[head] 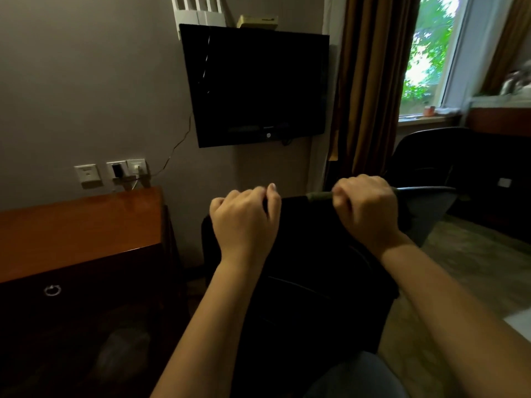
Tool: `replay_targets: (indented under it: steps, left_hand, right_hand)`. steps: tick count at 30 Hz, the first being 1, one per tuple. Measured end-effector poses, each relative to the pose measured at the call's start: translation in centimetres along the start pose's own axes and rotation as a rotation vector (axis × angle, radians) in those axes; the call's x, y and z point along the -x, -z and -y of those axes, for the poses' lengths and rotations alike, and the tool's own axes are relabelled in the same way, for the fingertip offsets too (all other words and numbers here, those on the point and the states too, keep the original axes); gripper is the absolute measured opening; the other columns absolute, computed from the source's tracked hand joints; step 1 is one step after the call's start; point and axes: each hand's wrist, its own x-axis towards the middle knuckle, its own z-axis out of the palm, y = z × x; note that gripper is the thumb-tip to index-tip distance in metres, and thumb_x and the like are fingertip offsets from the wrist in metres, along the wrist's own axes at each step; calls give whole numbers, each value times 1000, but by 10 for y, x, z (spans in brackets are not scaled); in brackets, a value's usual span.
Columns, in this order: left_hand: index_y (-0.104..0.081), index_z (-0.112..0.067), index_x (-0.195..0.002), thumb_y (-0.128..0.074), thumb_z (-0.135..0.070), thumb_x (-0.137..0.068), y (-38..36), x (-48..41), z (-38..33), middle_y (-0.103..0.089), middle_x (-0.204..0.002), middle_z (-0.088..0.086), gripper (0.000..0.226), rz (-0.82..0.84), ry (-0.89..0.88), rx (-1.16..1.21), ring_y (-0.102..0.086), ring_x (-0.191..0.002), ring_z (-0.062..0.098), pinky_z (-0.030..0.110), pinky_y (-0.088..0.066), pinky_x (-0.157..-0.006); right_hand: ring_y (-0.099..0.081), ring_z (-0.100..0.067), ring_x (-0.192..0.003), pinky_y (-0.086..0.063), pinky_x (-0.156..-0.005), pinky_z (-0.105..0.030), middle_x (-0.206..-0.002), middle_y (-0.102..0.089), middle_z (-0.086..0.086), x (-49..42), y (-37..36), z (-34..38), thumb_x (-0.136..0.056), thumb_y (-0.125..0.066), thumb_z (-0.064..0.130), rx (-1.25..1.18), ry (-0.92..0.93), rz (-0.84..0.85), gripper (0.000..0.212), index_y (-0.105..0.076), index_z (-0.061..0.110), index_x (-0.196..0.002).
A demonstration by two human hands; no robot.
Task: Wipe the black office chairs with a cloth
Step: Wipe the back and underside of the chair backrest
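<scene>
Below the wall-mounted black flat-screen television (255,84), the tall black upholstered office chair (301,268) stands close in front of you, and both your hands sit on the top edge of its back. Your left hand (245,219) has its fingers curled over that edge and grips the chair itself. Your right hand (367,208) is closed in a fist round the dark olive-green cloth (319,195), of which only a rolled end shows, lying along the edge between your hands. The likeliest trouble, I judge, is the chair moving. Its base is out of sight, and if it rolls or swivels, a hard sideways stroke could turn it out from under the television toward the glossy reddish-brown wooden desk (77,234) down to the television's left, so make that left grip firm. With the cloth bunched so tightly, little of it meets the upholstery and you may drag knuckles instead of cloth, so spread it flat. Black fabric in this dim light hides missed strips, so overlap your passes. A thin cable (178,147) hangs from the television's lower left corner to the white wall sockets (115,170), and a swung chair could snag it. Down to the television's right, a second black office chair (425,159) stands well apart and is easily forgotten.
</scene>
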Motion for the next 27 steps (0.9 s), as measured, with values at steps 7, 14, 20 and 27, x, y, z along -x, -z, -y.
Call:
replay_targets:
  steps: [7, 14, 20, 27]
  left_hand:
    - [-53, -18, -52, -36, -24, -98, -13, 2, 13, -52, -47, -4, 49, -252, -163, -158, -48, -42, 15, 25, -23, -55]
    - [-53, -16, -54, -35, -22, -98, -15, 5, 20, -51, -48, -2, 48, -271, -175, -145, -47, -43, 17, 28, -30, -51]
    - [-57, -14, -56, -40, -24, -98, -4, 5, 35, -56, -50, 1, 46, -206, -105, -138, -51, -45, 19, 30, -37, -54]
    - [-60, -14, -59, -41, -26, -96, -10, -6, 7, -62, -58, 3, 43, -101, -225, -121, -57, -54, 25, 32, -38, -61]
  right_hand:
    - [-49, -27, -70, -35, -69, -37, -70, -61, -18, 45, 15, -115, -94, -31, 20, -4, -251, -40, 44, -64, 0, -74]
    - [-46, -26, -63, -33, -66, -37, -62, -53, -17, 53, 8, -126, -96, -30, 16, -11, -402, -135, 45, -62, 1, -68]
    - [-52, -35, -57, -33, -65, -39, -59, -54, -20, 46, 9, -91, -97, -35, 13, 45, -451, -231, 44, -61, -1, -65]
    - [-49, -29, -72, -34, -75, -39, -70, -55, -9, 32, 8, -4, -97, -33, 22, 68, -406, -240, 37, -60, 10, -74]
